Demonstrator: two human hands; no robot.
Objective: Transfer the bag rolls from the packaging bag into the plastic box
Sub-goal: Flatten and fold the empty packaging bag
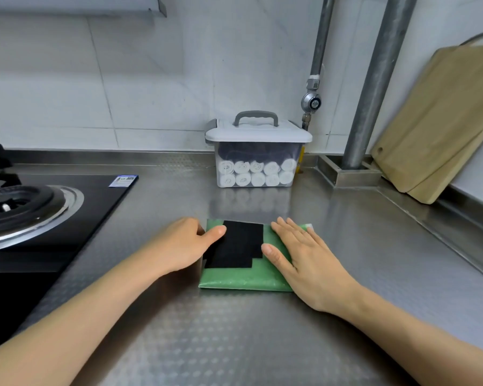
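Green packaging bag (243, 277) flat on steel worktop (234, 330), front-centre, w/ black patch (236, 243) on top. L hand (179, 243) at bag's left edge: thumb (216, 232) laid over patch corner, fingers curled at the edge, tips hidden, so prob. a pinch on the bag. R hand (304, 254) palm-down on bag's right side, fingers (290, 229) straight, slightly fanned, thumb out toward patch, pressing flat. Plastic box (297, 156) well behind bag, against tiled wall, white lid (258, 133) on, grey handle up. White bag rolls (255, 174) inside, seen thru clear wall, two rows at bottom; sth dark stacked above, can't tell what. Gas hob (25, 207) far left, black glass. Two wooden cutting boards (435, 121) leaning on wall at right. Metal pipes (374, 87) upright behind box, gas regulator (311, 101) on thinner one.
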